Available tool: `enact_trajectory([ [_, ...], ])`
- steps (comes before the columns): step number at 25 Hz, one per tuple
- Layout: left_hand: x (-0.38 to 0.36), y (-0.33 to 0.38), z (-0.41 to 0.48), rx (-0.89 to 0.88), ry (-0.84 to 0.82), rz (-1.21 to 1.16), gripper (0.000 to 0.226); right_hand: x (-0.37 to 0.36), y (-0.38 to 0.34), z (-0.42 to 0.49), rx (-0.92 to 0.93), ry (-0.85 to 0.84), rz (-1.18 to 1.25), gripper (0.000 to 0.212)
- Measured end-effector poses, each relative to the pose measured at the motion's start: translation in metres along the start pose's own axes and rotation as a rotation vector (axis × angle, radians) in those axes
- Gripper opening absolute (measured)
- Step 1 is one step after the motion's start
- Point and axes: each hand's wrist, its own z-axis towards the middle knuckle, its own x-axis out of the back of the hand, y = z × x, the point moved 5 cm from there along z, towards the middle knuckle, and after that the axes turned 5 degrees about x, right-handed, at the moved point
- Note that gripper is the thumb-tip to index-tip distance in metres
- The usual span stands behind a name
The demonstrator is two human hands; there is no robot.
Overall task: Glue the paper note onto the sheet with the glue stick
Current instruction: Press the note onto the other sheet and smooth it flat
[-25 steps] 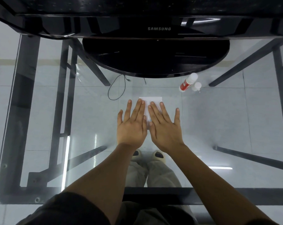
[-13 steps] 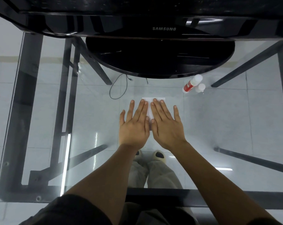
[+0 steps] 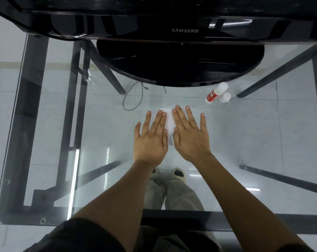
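Glass forms the bench [image 3: 50, 124] top, with pale floor tiles showing through it. At mid-frame a white paper [image 3: 169, 122] lies flat on the glass; whether it is note or sheet I cannot tell. Both hands lie on it, palms down, fingers spread and straight, gripping nothing: the left hand [image 3: 151, 138] covers its left edge, the right hand [image 3: 189, 135] its right. Up and to the right, well apart, the glue stick [image 3: 216, 92] lies on its side with its cap [image 3: 225, 97] just beside it. A monitor [image 3: 179, 51] fills the upper frame.
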Motion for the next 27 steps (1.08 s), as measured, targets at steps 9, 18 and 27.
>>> enact_trajectory([
  [9, -0.002, -0.001, 0.000, 0.004, -0.014, 0.019, 0.053, -0.002, 0.003, 0.000, -0.003, 0.008, 0.000, 0.062],
  [18, -0.002, -0.001, 0.001, 0.015, -0.038, 0.019, 0.056, -0.002, 0.007, -0.003, -0.159, 0.044, 0.001, 0.058],
  [27, -0.001, 0.000, 0.000, 0.014, -0.043, 0.020, 0.053, 0.003, 0.036, -0.011, 0.097, -0.072, -0.020, 0.066],
])
